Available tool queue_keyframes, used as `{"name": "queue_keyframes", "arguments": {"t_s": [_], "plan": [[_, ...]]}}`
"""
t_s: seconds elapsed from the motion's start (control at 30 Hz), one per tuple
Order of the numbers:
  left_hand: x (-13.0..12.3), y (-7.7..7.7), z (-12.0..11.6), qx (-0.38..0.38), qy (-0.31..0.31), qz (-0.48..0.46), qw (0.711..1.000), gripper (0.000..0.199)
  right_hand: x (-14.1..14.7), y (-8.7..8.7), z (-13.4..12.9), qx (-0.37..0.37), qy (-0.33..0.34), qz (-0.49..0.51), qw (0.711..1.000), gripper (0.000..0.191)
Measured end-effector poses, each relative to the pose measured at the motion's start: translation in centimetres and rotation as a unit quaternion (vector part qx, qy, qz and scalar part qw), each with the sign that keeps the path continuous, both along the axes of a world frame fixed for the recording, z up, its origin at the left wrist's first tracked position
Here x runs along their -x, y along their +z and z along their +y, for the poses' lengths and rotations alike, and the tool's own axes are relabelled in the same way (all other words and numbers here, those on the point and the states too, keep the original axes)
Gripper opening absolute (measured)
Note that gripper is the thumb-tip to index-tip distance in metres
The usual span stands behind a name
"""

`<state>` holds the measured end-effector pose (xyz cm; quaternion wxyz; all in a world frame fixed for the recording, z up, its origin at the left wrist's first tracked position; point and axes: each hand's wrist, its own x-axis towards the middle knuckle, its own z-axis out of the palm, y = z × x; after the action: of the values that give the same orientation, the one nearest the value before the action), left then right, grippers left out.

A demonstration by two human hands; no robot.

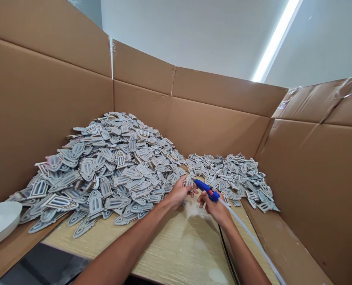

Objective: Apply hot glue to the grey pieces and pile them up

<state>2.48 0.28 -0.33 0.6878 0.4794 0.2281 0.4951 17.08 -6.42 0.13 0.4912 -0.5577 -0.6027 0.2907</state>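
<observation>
My left hand (180, 191) pinches a small grey arched window-shaped cutout (189, 180) upright above the table. In my right hand (216, 206) is a blue hot glue gun (205, 187), its nozzle pointing left at the cutout; whether the tip touches it I cannot tell. A long whitish glue stick (247, 229) trails out of the back of the gun. To the left rises a large heap of similar cutouts (128, 166), most of them grey, some with brown scrolled trim. A smaller heap of cutouts (232, 174) lies behind and right of the gun.
Tall cardboard walls (217, 126) surround the pale wooden tabletop (182, 245) on the left, back and right. A white dish (0, 221) stands at the left edge. A dark cord (225, 245) runs down beside my right forearm.
</observation>
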Motion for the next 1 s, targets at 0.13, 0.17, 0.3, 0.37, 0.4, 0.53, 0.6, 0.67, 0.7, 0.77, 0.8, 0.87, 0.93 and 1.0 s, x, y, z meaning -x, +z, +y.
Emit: {"name": "queue_keyframes", "arguments": {"t_s": [0.13,0.17,0.3,0.37,0.4,0.53,0.6,0.67,0.7,0.77,0.8,0.87,0.93,1.0], "plan": [[-0.2,0.0,0.1,-0.013,-0.011,0.007,1.0,0.031,0.2,0.4,-0.1,0.014,-0.01,-0.028,0.999,0.069],[-0.2,0.0,0.1,-0.019,-0.009,0.008,1.0,0.03,0.3,0.5,-0.1,0.015,-0.014,-0.038,0.999,0.069],[-0.2,-0.2,0.2,-0.051,0.003,0.021,0.998,0.026,0.3,0.7,-0.3,0.01,-0.029,-0.082,0.996,0.067],[-0.1,-0.2,0.3,-0.066,0.009,0.039,0.997,0.024,0.2,0.7,-0.3,0.006,-0.035,-0.09,0.995,0.067],[0.0,-0.3,0.3,-0.073,0.011,0.052,0.996,0.023,0.2,0.7,-0.3,0.006,-0.036,-0.086,0.996,0.067],[0.2,-0.4,0.2,-0.099,0.026,0.098,0.99,0.021,0.3,0.6,-0.3,0.018,-0.029,-0.063,0.997,0.068],[0.2,-0.4,0.1,-0.109,0.04,0.112,0.987,0.024,0.3,0.5,-0.3,0.023,-0.034,-0.065,0.997,0.068],[0.2,-0.5,0.0,-0.124,0.054,0.126,0.983,0.026,0.2,0.4,-0.2,0.026,-0.043,-0.072,0.996,0.068],[0.3,-0.5,0.0,-0.132,0.058,0.135,0.98,0.026,0.2,0.3,-0.2,0.027,-0.047,-0.074,0.996,0.068],[0.4,-0.5,-0.1,-0.148,0.069,0.165,0.973,0.026,0.2,0.0,-0.1,0.03,-0.05,-0.071,0.996,0.067],[0.4,-0.5,-0.2,-0.156,0.077,0.184,0.967,0.027,0.3,-0.1,0.0,0.031,-0.05,-0.068,0.996,0.066],[0.6,-0.5,-0.3,-0.178,0.104,0.223,0.953,0.028,0.3,-0.3,0.1,0.027,-0.048,-0.063,0.996,0.063],[0.8,-0.6,-0.4,-0.209,0.132,0.252,0.936,0.028,0.5,-0.3,0.0,0.013,-0.047,-0.068,0.997,0.06],[0.9,-0.7,-0.5,-0.235,0.145,0.266,0.924,0.029,0.8,-0.3,-0.1,-0.015,-0.043,-0.08,0.996,0.056]]}}
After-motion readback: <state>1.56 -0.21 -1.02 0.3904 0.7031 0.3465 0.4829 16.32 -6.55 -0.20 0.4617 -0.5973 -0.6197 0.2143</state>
